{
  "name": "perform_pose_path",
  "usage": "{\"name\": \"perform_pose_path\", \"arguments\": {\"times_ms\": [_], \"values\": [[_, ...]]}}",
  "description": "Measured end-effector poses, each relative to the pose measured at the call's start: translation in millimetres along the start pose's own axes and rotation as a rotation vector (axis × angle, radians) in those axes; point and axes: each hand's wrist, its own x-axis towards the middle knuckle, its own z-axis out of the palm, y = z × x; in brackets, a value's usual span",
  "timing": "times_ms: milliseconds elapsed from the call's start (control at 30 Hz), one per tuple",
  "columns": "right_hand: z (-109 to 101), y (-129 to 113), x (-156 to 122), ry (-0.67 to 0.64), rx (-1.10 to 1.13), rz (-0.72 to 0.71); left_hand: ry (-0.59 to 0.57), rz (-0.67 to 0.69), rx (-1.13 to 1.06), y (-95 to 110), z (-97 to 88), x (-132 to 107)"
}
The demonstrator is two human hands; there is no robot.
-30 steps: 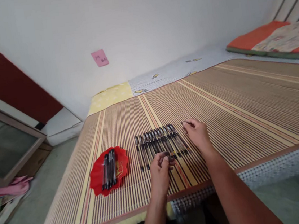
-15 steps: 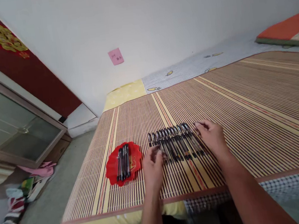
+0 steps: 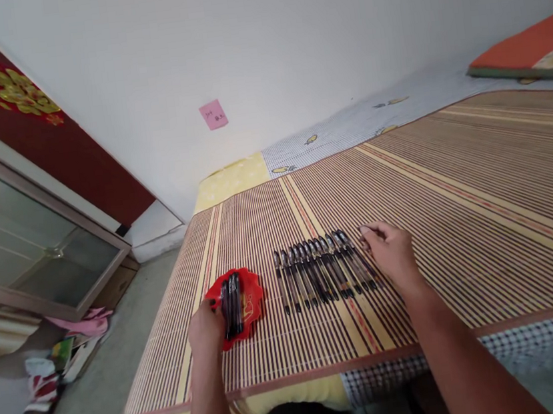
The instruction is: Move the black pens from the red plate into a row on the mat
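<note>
The fingers of the left hand [image 3: 205, 330] are curled narrowly at the left side of the red plate [image 3: 254, 297]; whether a pen is gripped cannot be told. The pens in the plate [image 3: 233, 306] are lying just right of those fingers. By the right hand [image 3: 388, 247], thumb and forefinger are drawn together just beside the right end of the row of pens [image 3: 318, 276]; its hold cannot be told either. Both forearms are stretched forward over the striped mat [image 3: 435, 228]. On the wall, handwriting is borne by a pink note [image 3: 213, 114], too small to be read surely.
</note>
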Motion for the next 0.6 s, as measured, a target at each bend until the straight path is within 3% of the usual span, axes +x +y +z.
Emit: {"name": "perform_pose_path", "arguments": {"times_ms": [267,433,533,600], "values": [[-0.8,4.2,3.9,0.025,0.094,0.01,-0.085,0.04,0.012,2.0,-0.6,18.5],[-4.9,5.4,6.9,0.04,0.115,0.008,-0.011,-0.026,0.004,4.1,-24.2,15.5],[-6.4,6.0,8.9,0.032,0.146,0.015,0.132,-0.075,-0.25,21.7,-42.8,-2.4],[-5.0,4.9,9.1,0.008,0.164,0.022,0.135,-0.02,-0.628,46.2,-48.4,-21.9]]}}
